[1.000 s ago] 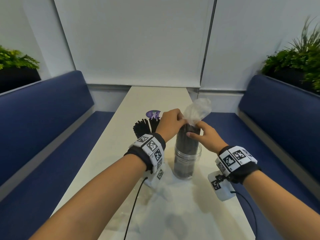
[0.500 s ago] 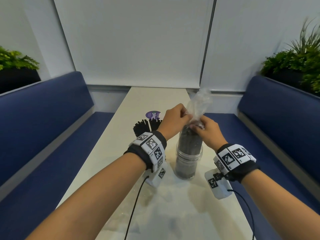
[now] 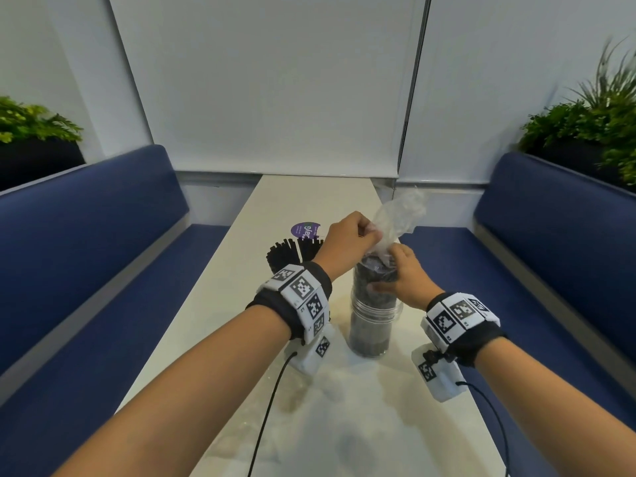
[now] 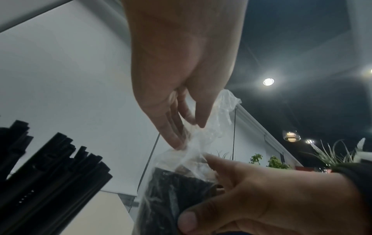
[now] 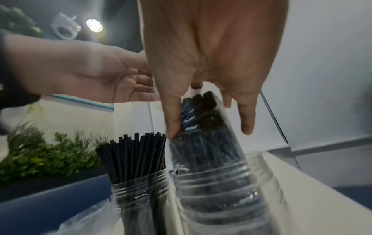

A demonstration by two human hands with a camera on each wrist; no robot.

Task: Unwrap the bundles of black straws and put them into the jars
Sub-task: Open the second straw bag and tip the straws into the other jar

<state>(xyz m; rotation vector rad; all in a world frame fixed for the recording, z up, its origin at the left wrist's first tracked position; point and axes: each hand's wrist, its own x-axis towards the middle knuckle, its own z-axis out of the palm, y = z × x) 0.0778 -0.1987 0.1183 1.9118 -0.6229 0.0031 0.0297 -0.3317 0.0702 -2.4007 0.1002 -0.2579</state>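
Observation:
A wrapped bundle of black straws (image 3: 377, 275) stands upright in a clear jar (image 3: 375, 325) on the table's middle. Its clear plastic wrapper (image 3: 399, 215) sticks up loose above the straw tops. My left hand (image 3: 351, 241) pinches that wrapper just above the straws, and the left wrist view shows the pinching left hand (image 4: 189, 136) on the wrapper (image 4: 223, 111). My right hand (image 3: 402, 273) grips the bundle above the jar rim. In the right wrist view, the right hand (image 5: 209, 132) has thumb and fingers round the bundle (image 5: 203, 143), in the jar (image 5: 223, 190).
Behind my left wrist stand other jars of loose black straws (image 3: 292, 253), one of them the straw jar (image 5: 136, 160). Crumpled clear plastic (image 5: 84, 221) lies by them. A purple sticker (image 3: 304, 230) marks the long white table (image 3: 309, 197). Blue benches (image 3: 89, 235) flank both sides.
My left hand has lifted and drawn the wrapper higher above the straws. My right hand has shifted from the bundle's top to a grip round its side.

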